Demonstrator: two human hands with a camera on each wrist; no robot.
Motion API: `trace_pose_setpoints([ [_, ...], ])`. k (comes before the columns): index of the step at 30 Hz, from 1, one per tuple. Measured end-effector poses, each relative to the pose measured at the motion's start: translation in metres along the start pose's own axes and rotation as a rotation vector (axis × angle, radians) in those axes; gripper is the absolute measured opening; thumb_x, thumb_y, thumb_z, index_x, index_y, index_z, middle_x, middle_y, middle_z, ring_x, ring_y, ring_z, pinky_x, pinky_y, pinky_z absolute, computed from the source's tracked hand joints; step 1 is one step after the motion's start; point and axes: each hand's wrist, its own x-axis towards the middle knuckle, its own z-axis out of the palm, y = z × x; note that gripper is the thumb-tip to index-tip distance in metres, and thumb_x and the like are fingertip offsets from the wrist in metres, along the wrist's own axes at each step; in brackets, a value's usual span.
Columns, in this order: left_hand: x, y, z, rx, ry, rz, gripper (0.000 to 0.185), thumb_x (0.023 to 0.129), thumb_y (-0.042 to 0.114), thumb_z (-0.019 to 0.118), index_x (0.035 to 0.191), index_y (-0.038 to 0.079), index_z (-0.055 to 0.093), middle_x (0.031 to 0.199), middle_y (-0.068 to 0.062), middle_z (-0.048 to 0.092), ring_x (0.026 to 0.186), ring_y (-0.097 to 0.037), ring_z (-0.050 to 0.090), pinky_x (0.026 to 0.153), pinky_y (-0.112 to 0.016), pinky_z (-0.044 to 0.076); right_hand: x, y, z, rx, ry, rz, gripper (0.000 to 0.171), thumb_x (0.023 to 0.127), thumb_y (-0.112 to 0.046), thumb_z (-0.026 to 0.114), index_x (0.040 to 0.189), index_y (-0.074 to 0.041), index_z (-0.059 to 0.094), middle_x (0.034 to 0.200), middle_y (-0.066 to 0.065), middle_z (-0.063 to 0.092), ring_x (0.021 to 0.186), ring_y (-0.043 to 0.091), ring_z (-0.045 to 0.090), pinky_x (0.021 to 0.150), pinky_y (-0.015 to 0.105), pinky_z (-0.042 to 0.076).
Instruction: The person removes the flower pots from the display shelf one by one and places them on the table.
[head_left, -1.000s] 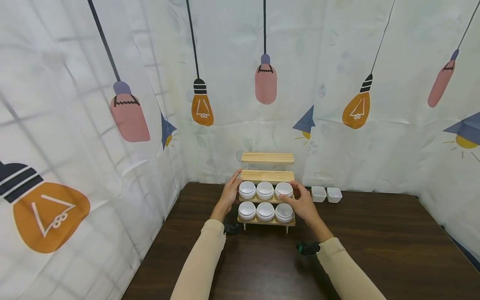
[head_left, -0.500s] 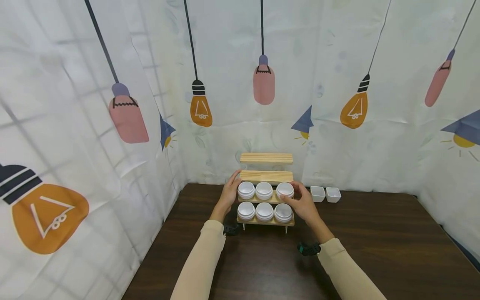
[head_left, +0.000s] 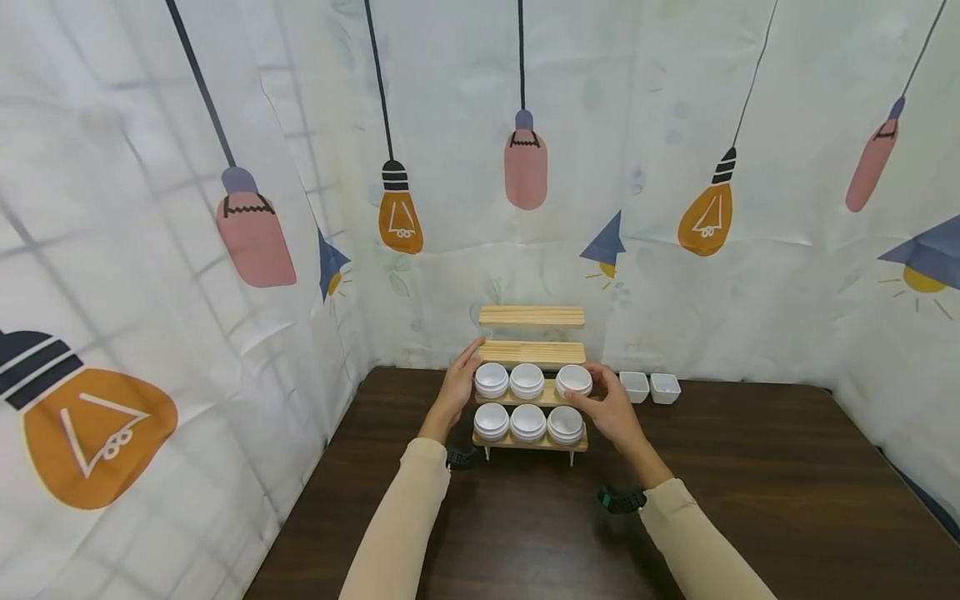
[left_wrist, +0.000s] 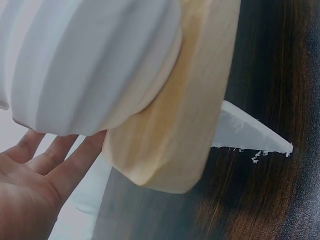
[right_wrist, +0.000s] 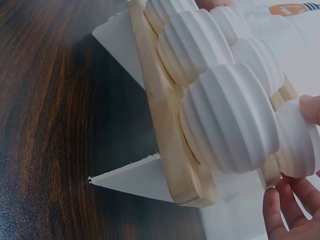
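Note:
A tiered wooden rack point(head_left: 531, 352) stands on the table, with three white ribbed bowls on each of its two lower shelves. My right hand point(head_left: 611, 408) grips the right-hand bowl point(head_left: 574, 380) of the upper row, thumb at its front and fingers at its far right side. In the right wrist view that bowl point(right_wrist: 296, 142) overhangs the shelf end, fingertips close under it. My left hand point(head_left: 454, 390) is at the rack's left end beside the left bowl point(head_left: 491, 379). Its fingers point(left_wrist: 75, 160) reach out behind a bowl in the left wrist view, extended rather than curled.
Two small square white dishes point(head_left: 649, 387) stand right of the rack near the back edge. The rack's two higher shelves bear nothing. White pointed legs point(right_wrist: 135, 177) hold it above the dark wooden table point(head_left: 712, 492). A patterned curtain point(head_left: 450, 283) hangs close behind.
My right hand has shifted the right-hand bowl of the upper row slightly to the right, widening its gap from the middle bowl. The left hand stays at the rack's left end.

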Motion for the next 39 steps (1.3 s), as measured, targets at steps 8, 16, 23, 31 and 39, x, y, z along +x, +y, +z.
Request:
trace_pose_setpoints([
  [8, 0.002, -0.003, -0.001, 0.034, -0.041, 0.046, 0.046, 0.113, 0.035, 0.037, 0.158, 0.029, 0.041, 0.068, 0.005, 0.049, 0.044, -0.010, 0.026, 0.043, -0.027, 0.031, -0.001, 0.009, -0.005, 0.049, 0.043, -0.053, 0.061, 0.089, -0.022, 0.083, 0.141, -0.008, 0.053, 0.130, 0.016, 0.062, 0.113, 0.018, 0.056, 0.086, 0.017, 0.048],
  [16, 0.002, -0.004, -0.001, 0.054, -0.044, 0.017, 0.044, 0.112, 0.038, 0.037, 0.156, 0.035, 0.042, 0.058, 0.006, 0.037, 0.044, -0.010, 0.029, 0.045, -0.035, 0.035, -0.005, 0.010, -0.009, 0.050, 0.076, -0.061, 0.059, 0.088, -0.021, 0.083, 0.138, -0.008, 0.055, 0.126, 0.015, 0.063, 0.105, 0.012, 0.056, 0.085, 0.017, 0.048],
  [23, 0.002, -0.004, -0.001, 0.034, -0.037, -0.005, 0.043, 0.111, 0.040, 0.039, 0.153, 0.039, 0.045, 0.058, 0.007, 0.035, 0.046, -0.010, 0.029, 0.045, -0.032, 0.034, -0.009, 0.007, -0.015, 0.057, 0.084, -0.035, 0.062, 0.087, -0.021, 0.084, 0.140, -0.008, 0.054, 0.129, 0.016, 0.062, 0.104, 0.012, 0.056, 0.084, 0.016, 0.048],
  [31, 0.003, -0.005, -0.002, 0.046, -0.033, 0.006, 0.046, 0.110, 0.049, 0.041, 0.154, 0.039, 0.045, 0.094, -0.001, 0.054, 0.051, -0.011, 0.032, 0.047, -0.032, 0.036, -0.011, 0.006, -0.024, 0.082, 0.102, -0.068, 0.061, 0.089, -0.016, 0.082, 0.141, -0.005, 0.053, 0.130, 0.019, 0.060, 0.100, 0.012, 0.054, 0.082, 0.017, 0.046],
  [39, 0.003, -0.007, -0.001, 0.023, -0.027, 0.027, 0.047, 0.109, 0.049, 0.041, 0.153, 0.035, 0.047, 0.069, 0.004, 0.045, 0.048, -0.011, 0.033, 0.046, -0.031, 0.036, -0.013, 0.013, -0.032, 0.039, 0.113, -0.080, 0.059, 0.087, -0.017, 0.083, 0.138, -0.006, 0.055, 0.124, 0.010, 0.061, 0.101, 0.017, 0.058, 0.080, 0.020, 0.047],
])
